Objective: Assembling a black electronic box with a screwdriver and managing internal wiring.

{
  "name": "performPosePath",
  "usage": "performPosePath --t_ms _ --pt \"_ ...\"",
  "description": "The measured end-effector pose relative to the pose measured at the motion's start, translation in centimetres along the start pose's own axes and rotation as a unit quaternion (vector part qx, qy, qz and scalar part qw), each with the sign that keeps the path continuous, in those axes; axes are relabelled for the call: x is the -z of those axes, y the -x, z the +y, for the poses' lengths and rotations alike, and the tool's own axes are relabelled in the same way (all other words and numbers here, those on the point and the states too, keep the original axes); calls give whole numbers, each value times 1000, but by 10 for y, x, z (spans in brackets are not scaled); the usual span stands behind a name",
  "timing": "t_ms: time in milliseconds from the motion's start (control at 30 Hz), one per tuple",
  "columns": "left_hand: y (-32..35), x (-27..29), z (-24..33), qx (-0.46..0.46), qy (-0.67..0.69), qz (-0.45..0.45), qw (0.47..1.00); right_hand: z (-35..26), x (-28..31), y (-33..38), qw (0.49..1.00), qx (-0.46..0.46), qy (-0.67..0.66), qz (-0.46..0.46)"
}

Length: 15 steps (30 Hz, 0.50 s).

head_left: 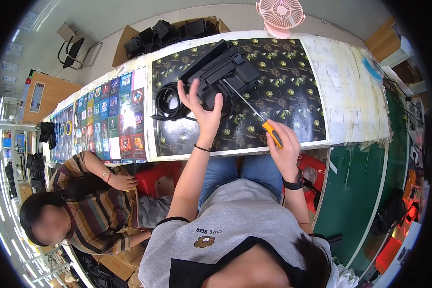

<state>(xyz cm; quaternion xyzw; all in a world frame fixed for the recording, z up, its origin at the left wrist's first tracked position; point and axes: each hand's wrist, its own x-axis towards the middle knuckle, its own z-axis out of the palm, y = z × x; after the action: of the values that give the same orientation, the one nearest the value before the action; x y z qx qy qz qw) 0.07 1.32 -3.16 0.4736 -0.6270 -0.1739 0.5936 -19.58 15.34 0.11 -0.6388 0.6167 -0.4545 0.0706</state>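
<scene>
A black boxy electronic device with a raised flap and a coiled black cable lies on a dark patterned mat. My left hand is over the device's near left side, fingers spread and holding nothing; whether a fingertip touches the casing I cannot tell. In my right hand is a screwdriver with a yellow and black handle. Its long metal shaft slants up to the left, and the tip meets the device's near side. The exact spot under the tip is too small to make out.
A pink fan stands at the table's far edge. Behind the table, a cardboard box holds several black devices. Card-printed sheets cover the left side. A person in a striped shirt sits close on my left, beside a red stool.
</scene>
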Motion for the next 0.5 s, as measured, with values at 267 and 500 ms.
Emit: performPosePath --t_ms 267,500 --pt "8 -7 -6 177 166 -2 970 -7 -8 5 997 29 76 5" --pt "3 1 -10 160 146 -35 976 -17 -14 10 998 -39 -11 -39"
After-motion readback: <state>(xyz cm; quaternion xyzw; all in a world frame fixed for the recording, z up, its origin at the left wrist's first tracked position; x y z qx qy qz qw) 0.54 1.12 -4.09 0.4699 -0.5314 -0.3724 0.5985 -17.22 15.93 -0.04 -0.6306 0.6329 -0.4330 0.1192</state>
